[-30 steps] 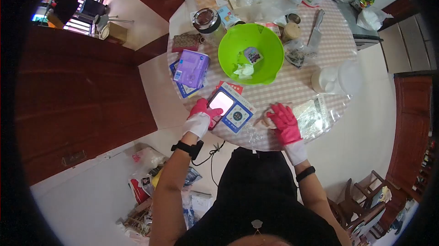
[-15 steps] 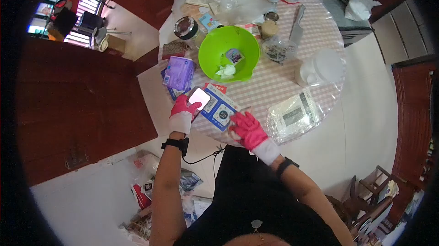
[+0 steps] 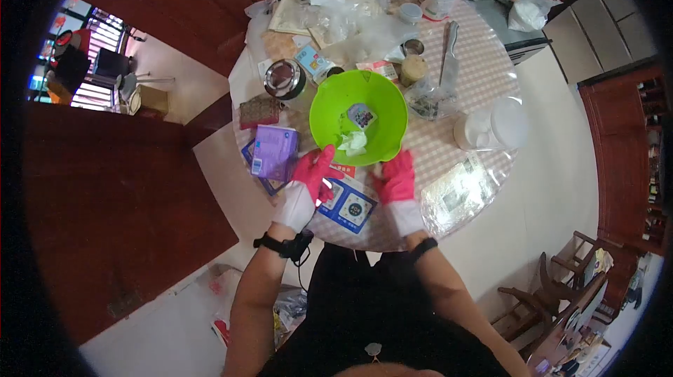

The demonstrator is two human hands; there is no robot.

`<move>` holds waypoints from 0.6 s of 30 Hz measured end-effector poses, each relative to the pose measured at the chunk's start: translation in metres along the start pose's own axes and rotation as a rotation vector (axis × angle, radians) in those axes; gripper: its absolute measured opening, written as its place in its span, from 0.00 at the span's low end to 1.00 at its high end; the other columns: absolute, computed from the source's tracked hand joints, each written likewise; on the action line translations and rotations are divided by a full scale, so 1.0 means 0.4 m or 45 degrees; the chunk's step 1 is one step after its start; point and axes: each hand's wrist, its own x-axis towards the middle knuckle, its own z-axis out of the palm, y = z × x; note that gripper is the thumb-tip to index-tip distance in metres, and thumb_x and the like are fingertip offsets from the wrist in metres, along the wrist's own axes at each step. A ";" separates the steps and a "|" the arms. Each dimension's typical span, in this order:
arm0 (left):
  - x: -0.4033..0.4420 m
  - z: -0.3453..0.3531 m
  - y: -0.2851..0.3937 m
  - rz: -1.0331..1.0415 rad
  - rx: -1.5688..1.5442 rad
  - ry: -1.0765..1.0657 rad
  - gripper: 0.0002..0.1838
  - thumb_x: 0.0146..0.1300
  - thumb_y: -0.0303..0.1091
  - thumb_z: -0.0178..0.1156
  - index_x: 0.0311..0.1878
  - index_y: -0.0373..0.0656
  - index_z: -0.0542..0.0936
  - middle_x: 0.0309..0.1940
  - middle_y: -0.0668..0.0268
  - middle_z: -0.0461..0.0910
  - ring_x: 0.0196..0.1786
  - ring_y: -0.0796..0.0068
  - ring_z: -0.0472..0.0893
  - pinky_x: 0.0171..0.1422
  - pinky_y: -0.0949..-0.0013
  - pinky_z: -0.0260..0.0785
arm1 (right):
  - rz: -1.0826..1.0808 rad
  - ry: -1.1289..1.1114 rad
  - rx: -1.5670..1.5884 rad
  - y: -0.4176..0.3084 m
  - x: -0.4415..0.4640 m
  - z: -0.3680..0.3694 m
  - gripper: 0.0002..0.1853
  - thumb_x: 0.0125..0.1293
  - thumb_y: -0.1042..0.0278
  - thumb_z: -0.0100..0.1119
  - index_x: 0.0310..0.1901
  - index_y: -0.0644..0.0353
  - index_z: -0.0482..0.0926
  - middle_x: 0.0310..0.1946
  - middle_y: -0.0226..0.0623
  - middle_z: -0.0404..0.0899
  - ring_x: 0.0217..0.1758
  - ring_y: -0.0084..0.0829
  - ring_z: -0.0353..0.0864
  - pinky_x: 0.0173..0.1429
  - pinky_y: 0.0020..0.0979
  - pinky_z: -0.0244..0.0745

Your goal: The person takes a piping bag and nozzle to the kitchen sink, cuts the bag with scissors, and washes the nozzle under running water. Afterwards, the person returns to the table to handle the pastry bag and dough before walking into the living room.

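Note:
My left hand (image 3: 315,175), in a pink glove with a white cuff, has its fingers spread at the lower left rim of a green bowl (image 3: 324,117). Beneath that hand, a bright white screen (image 3: 324,193) of a phone-like device is mostly hidden. My right hand (image 3: 397,179), gloved alike, reaches with stretched fingers to the bowl's lower right edge; whether it touches is unclear. Inside the bowl lie a small purple packet (image 3: 361,117) and a crumpled white tissue (image 3: 352,143). A blue card with printed codes (image 3: 348,209) lies between my hands.
Left of the bowl are a purple pack (image 3: 275,152) and a lidded jar (image 3: 284,79). A knife (image 3: 449,54) lies behind it to the right. A white plastic tub (image 3: 484,128) and a plastic-wrapped flat item (image 3: 459,191) sit near the table's right edge.
My left hand has left the bright-screened device and moved to the bowl with fingers spread. My right hand has moved forward from the card to the bowl's edge. The camera view has shifted.

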 end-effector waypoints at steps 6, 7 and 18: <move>0.090 -0.042 -0.024 0.050 0.103 -0.219 0.23 0.67 0.46 0.49 0.55 0.38 0.68 0.28 0.63 0.78 0.23 0.76 0.75 0.27 0.73 0.66 | -0.322 -0.244 0.202 -0.083 -0.205 -0.072 0.16 0.55 0.69 0.55 0.48 0.56 0.76 0.53 0.43 0.72 0.60 0.47 0.69 0.65 0.50 0.61; 0.069 -0.055 -0.014 0.033 0.232 -0.264 0.23 0.67 0.46 0.50 0.56 0.38 0.68 0.29 0.64 0.77 0.23 0.76 0.75 0.27 0.73 0.66 | -0.309 -0.243 0.183 -0.075 -0.221 -0.106 0.16 0.55 0.69 0.55 0.48 0.56 0.76 0.53 0.43 0.72 0.60 0.47 0.69 0.65 0.50 0.61; -0.259 -0.331 0.064 -0.411 0.368 -0.224 0.21 0.63 0.42 0.53 0.55 0.42 0.71 0.34 0.64 0.78 0.21 0.75 0.75 0.25 0.73 0.69 | -0.024 0.018 0.111 0.041 0.104 0.047 0.20 0.53 0.71 0.52 0.51 0.52 0.75 0.58 0.38 0.71 0.65 0.41 0.65 0.70 0.46 0.55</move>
